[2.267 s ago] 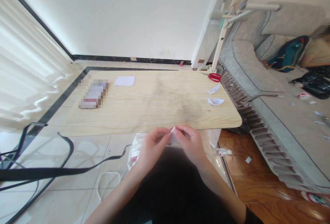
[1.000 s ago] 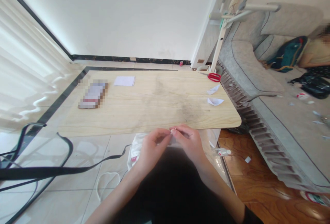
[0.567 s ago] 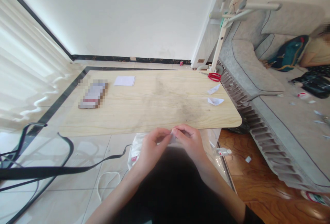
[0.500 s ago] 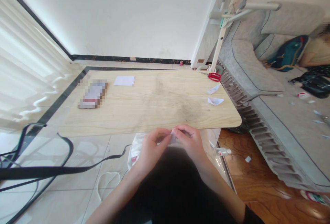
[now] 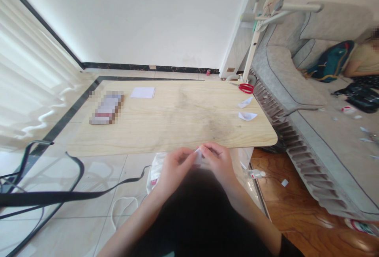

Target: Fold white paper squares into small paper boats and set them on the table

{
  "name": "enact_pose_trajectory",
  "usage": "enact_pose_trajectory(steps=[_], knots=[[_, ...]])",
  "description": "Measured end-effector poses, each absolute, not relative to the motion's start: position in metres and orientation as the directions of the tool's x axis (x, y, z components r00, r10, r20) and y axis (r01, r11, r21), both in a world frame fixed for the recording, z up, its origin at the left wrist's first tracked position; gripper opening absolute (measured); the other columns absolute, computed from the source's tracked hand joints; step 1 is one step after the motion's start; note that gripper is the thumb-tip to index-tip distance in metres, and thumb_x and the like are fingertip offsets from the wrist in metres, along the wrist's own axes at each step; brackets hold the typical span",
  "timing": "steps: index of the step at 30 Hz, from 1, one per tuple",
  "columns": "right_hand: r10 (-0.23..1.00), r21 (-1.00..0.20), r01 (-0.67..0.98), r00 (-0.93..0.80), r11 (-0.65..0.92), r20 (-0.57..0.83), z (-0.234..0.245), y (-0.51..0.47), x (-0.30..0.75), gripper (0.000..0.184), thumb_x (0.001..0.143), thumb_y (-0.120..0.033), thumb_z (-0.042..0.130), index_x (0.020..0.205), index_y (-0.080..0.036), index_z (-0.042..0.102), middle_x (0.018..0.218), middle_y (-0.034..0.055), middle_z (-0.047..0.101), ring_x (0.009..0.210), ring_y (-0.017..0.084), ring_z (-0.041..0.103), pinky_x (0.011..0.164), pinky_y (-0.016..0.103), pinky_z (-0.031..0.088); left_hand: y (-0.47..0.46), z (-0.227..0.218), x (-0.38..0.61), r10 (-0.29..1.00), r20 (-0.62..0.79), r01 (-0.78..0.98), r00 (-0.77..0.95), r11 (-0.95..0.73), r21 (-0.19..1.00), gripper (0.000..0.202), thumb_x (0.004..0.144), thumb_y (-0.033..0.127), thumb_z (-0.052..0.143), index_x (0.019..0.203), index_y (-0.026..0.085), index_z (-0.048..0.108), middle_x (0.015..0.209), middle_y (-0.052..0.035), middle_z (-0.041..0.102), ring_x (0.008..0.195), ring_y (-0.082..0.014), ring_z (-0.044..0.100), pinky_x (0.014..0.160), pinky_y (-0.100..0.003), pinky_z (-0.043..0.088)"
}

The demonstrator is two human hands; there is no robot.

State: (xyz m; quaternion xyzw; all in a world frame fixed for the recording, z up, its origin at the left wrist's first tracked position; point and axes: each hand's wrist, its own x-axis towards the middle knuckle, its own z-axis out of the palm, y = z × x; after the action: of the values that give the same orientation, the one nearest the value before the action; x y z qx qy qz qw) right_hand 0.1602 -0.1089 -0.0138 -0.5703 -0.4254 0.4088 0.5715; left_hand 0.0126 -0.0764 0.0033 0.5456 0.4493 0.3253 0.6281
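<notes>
A small folded piece of white paper [image 5: 197, 158] is pinched between my two hands at the near edge of the wooden table [image 5: 166, 122]. My left hand [image 5: 177, 164] grips its left side with thumb and forefinger. On its right side, the fingertips of my right hand [image 5: 217, 158] are closed on it, hiding part of the fold. Two folded paper boats [image 5: 247, 116] lie on the table's right side, one behind the other. A stack of white paper [image 5: 143, 92] rests at the back left.
Red-handled scissors [image 5: 246, 88] lie at the far right corner. A blurred-out flat object [image 5: 106, 108] is on the table's left. Black straps [image 5: 74, 196] cross at lower left. To the right stand a grey sofa [image 5: 310, 130], where a person sits, and a white bottle [image 5: 257, 174].
My hands have shifted slightly apart at the fingertips, and more of the folded paper shows between them. Things on the table have stayed put.
</notes>
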Motion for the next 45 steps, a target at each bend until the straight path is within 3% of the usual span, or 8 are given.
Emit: enact_pose_trajectory(steps=[5, 15, 22, 30, 38, 45], knots=[[0.973, -0.999, -0.036, 0.232, 0.001, -0.008, -0.016, -0.108, 0.159, 0.017, 0.078, -0.035, 0.071, 0.081, -0.019, 0.075, 0.075, 0.0032, 0.073, 0.07, 0.019, 0.067, 0.067, 0.029, 0.054, -0.077, 0.0, 0.012, 0.908, -0.195, 0.071, 0.37, 0.181, 0.981, 0.027, 0.082, 0.039, 0.069, 0.08, 0.013, 0.072, 0.069, -0.0048, 0.074, 0.062, -0.0168, 0.069, 0.061, -0.026, 0.056], [0.959, -0.998, 0.063, 0.284, -0.007, 0.011, -0.017, -0.109, 0.16, 0.023, 0.083, -0.038, 0.065, 0.075, -0.019, 0.076, 0.07, 0.0032, 0.073, 0.067, 0.019, 0.065, 0.061, 0.028, 0.052, -0.077, -0.004, 0.011, 0.899, -0.173, 0.108, 0.403, 0.141, 0.984, 0.029, 0.085, 0.041, 0.066, 0.085, 0.013, 0.073, 0.07, -0.0057, 0.074, 0.064, -0.019, 0.07, 0.063, -0.028, 0.056], [0.967, -0.995, 0.099, 0.254, 0.001, 0.027, -0.014, -0.11, 0.161, 0.019, 0.083, -0.035, 0.066, 0.079, -0.019, 0.077, 0.076, 0.0035, 0.075, 0.073, 0.02, 0.067, 0.067, 0.028, 0.052, -0.077, -0.005, 0.011, 0.888, -0.178, 0.114, 0.424, 0.142, 0.983, 0.028, 0.088, 0.038, 0.062, 0.088, 0.013, 0.073, 0.071, -0.005, 0.073, 0.065, -0.0183, 0.07, 0.064, -0.028, 0.056], [0.973, -0.997, 0.051, 0.227, -0.056, -0.043, -0.01, -0.108, 0.164, 0.026, 0.083, -0.036, 0.062, 0.076, -0.018, 0.078, 0.061, 0.0017, 0.067, 0.056, 0.015, 0.057, 0.051, 0.025, 0.046, -0.078, -0.005, 0.012, 0.881, -0.219, 0.086, 0.42, 0.201, 0.976, 0.03, 0.083, 0.042, 0.068, 0.085, 0.012, 0.073, 0.077, -0.0071, 0.075, 0.066, -0.0187, 0.07, 0.064, -0.028, 0.058], [0.992, -0.999, 0.033, 0.13, -0.014, -0.01, -0.015, -0.111, 0.166, 0.016, 0.082, -0.034, 0.068, 0.083, -0.02, 0.076, 0.075, 0.0015, 0.073, 0.07, 0.018, 0.065, 0.064, 0.026, 0.051, -0.074, -0.007, 0.011, 0.903, -0.241, 0.074, 0.356, 0.23, 0.97, 0.028, 0.08, 0.041, 0.071, 0.078, 0.013, 0.071, 0.064, -0.0037, 0.072, 0.061, -0.0175, 0.07, 0.06, -0.026, 0.056], [0.99, -0.991, 0.129, 0.139, -0.017, 0.001, -0.014, -0.113, 0.165, 0.014, 0.082, -0.031, 0.069, 0.085, -0.019, 0.075, 0.078, 0.0019, 0.074, 0.071, 0.019, 0.067, 0.066, 0.028, 0.051, -0.074, -0.005, 0.011, 0.913, -0.205, 0.104, 0.352, 0.18, 0.978, 0.025, 0.083, 0.038, 0.066, 0.076, 0.014, 0.069, 0.065, -0.0025, 0.07, 0.061, -0.0168, 0.066, 0.061, -0.026, 0.054]])
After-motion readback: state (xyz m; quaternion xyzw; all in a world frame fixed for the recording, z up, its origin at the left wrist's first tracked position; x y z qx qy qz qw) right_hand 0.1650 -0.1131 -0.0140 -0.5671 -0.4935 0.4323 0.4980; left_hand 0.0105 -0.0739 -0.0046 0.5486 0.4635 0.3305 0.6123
